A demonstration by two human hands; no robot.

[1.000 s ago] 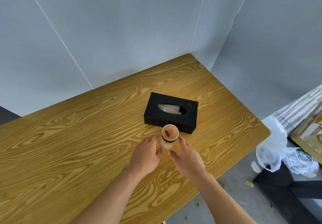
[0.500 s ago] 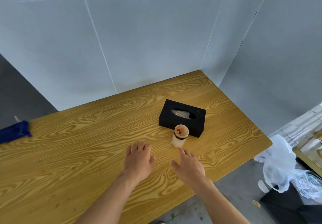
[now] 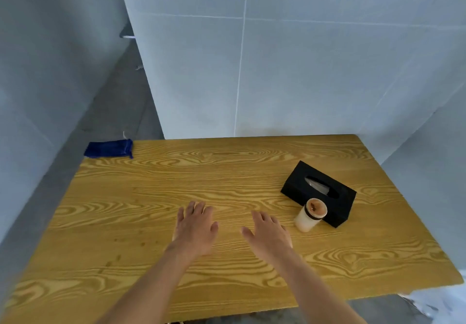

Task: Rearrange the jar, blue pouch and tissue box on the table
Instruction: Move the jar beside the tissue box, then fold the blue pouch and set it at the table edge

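A small cream jar [image 3: 310,214] with a dark band and brownish top stands upright on the wooden table [image 3: 227,177], touching or nearly touching the front of a black tissue box [image 3: 318,191] at the right. A blue pouch [image 3: 109,148] lies at the table's far left corner, partly over the edge. My left hand [image 3: 195,227] hovers flat over the table's middle with straight fingers, holding nothing. My right hand [image 3: 268,233] is beside it, fingers spread, a short way left of the jar and apart from it.
Grey tiled walls rise behind the table and at its right. A gap with grey floor opens at the far left beyond the pouch. A bit of white plastic shows at the lower right below the table's edge.
Both hands have let go of the jar and drawn back to the left with fingers straightened. The view has swung left, bringing the blue pouch into sight.
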